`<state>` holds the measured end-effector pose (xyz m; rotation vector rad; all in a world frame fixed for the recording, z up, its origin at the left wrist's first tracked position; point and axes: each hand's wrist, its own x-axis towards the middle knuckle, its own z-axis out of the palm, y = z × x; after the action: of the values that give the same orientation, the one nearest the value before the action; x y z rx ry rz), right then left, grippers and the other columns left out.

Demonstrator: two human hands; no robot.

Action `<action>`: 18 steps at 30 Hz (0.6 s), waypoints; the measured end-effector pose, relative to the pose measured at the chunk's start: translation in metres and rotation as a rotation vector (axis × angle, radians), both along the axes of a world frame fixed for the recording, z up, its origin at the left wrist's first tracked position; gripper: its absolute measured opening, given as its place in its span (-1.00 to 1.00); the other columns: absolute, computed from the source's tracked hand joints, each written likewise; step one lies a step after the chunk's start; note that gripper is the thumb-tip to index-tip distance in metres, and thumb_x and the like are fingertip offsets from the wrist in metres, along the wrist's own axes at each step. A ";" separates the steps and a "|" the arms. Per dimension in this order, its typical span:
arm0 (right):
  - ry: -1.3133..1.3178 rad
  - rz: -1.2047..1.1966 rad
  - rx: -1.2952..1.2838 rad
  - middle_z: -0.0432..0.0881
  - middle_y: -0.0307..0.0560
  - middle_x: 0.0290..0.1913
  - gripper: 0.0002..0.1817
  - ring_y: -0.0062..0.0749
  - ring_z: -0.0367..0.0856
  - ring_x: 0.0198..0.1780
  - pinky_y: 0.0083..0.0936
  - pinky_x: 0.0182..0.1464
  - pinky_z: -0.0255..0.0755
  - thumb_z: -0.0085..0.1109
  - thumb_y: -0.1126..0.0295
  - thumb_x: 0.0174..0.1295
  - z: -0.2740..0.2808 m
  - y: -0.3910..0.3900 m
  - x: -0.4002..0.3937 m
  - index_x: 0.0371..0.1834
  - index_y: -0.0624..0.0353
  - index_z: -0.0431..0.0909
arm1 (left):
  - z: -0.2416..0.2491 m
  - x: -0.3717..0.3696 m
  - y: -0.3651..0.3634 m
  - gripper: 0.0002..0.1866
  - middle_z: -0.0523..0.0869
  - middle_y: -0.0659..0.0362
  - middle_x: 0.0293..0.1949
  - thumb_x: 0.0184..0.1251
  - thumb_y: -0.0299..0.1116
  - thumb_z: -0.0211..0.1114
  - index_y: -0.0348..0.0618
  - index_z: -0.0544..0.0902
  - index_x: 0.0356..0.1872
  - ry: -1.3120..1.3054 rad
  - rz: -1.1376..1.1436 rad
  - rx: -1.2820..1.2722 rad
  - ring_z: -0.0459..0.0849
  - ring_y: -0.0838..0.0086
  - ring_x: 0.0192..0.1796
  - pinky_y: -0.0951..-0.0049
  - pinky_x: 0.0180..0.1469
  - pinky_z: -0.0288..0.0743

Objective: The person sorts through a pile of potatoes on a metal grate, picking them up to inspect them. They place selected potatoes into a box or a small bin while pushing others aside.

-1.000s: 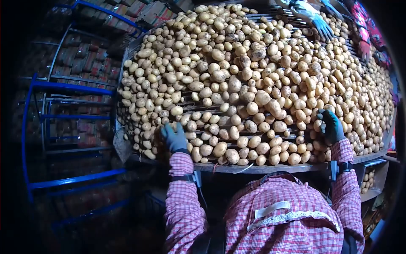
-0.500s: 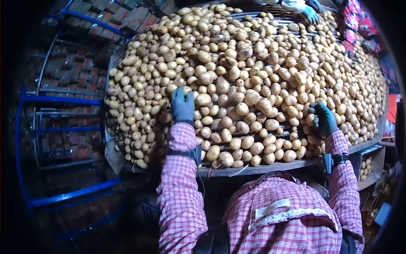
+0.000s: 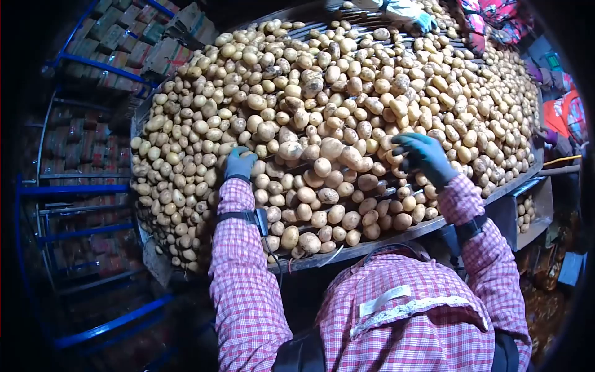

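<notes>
A broad heap of potatoes (image 3: 291, 150) spreads over a slatted sorting table (image 3: 406, 235). At the left of the heap, my left hand (image 3: 239, 165), in a grey and teal glove, curls its fingers round a potato (image 3: 248, 154); the fingertips are partly hidden. My right hand (image 3: 429, 159), gloved alike, reaches in over the middle right of the heap. Its dark fingertips are apart, just above and beside potatoes, and nothing shows in its grip.
Across the table are a co-worker's gloved hand (image 3: 425, 22) and another person's red patterned sleeve (image 3: 476, 28). Blue metal racks (image 3: 74, 189) and stacked cardboard boxes (image 3: 111, 37) stand at left. An open box (image 3: 533, 214) with potatoes sits at the right edge.
My right hand has moved leftward and inward over the heap, its fingers now more stretched. My left hand stays at the left part of the heap. The camera view has shifted.
</notes>
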<state>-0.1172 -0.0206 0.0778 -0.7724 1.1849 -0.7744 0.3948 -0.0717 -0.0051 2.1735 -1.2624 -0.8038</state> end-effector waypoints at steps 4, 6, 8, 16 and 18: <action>0.054 0.216 -0.495 0.75 -0.09 -0.01 -0.60 -0.44 0.75 -0.19 -0.50 -0.17 0.67 0.24 0.29 0.32 -0.040 -0.024 0.078 0.18 0.20 0.66 | 0.016 -0.010 0.035 -0.58 0.67 0.19 -0.18 0.13 -0.43 0.34 -0.29 0.66 0.06 0.493 0.099 -0.204 0.61 0.53 -0.19 0.49 -0.19 0.57; 0.244 0.297 -0.626 0.73 -0.09 0.01 -0.57 -0.41 0.76 -0.06 -0.44 -0.03 0.66 0.26 0.30 0.25 -0.033 -0.033 0.117 0.20 0.12 0.65 | 0.038 -0.012 0.055 -0.47 0.65 -0.01 0.09 0.18 -0.39 0.19 -0.27 0.59 0.23 0.925 0.273 -0.194 0.70 0.18 0.01 0.24 -0.05 0.73; 0.465 0.478 -0.924 0.72 -0.04 0.00 -0.62 -0.13 0.75 -0.01 -0.26 0.03 0.63 0.26 0.30 0.19 -0.053 -0.054 0.143 0.10 0.00 0.69 | 0.040 -0.004 0.074 -0.42 0.63 -0.08 0.22 0.20 -0.34 0.21 -0.23 0.55 0.31 1.459 0.224 -0.228 0.68 -0.03 0.14 0.06 0.02 0.75; 0.706 0.767 -0.552 0.77 0.04 -0.07 -0.65 -0.02 0.74 0.01 -0.15 0.09 0.60 0.27 0.21 0.18 -0.046 -0.057 0.147 0.05 -0.15 0.74 | 0.053 -0.030 0.040 -0.69 0.77 0.11 -0.22 0.35 -0.11 0.32 -0.15 0.76 -0.15 1.079 0.330 -0.219 0.77 0.27 -0.13 0.31 -0.21 0.70; 0.439 0.621 -0.389 0.79 -0.04 -0.05 -0.61 -0.25 0.76 -0.06 -0.34 0.03 0.63 0.32 0.22 0.23 -0.054 -0.055 0.134 0.12 0.04 0.72 | 0.062 -0.041 0.016 -0.71 0.76 0.13 -0.22 0.26 -0.25 0.31 -0.22 0.76 -0.12 0.808 0.306 -0.175 0.74 0.36 -0.17 0.36 -0.14 0.66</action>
<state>0.0164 -0.0758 0.0234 -1.6027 1.0873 -0.3145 0.3537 -0.0556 0.0567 1.5691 -0.5484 -1.2069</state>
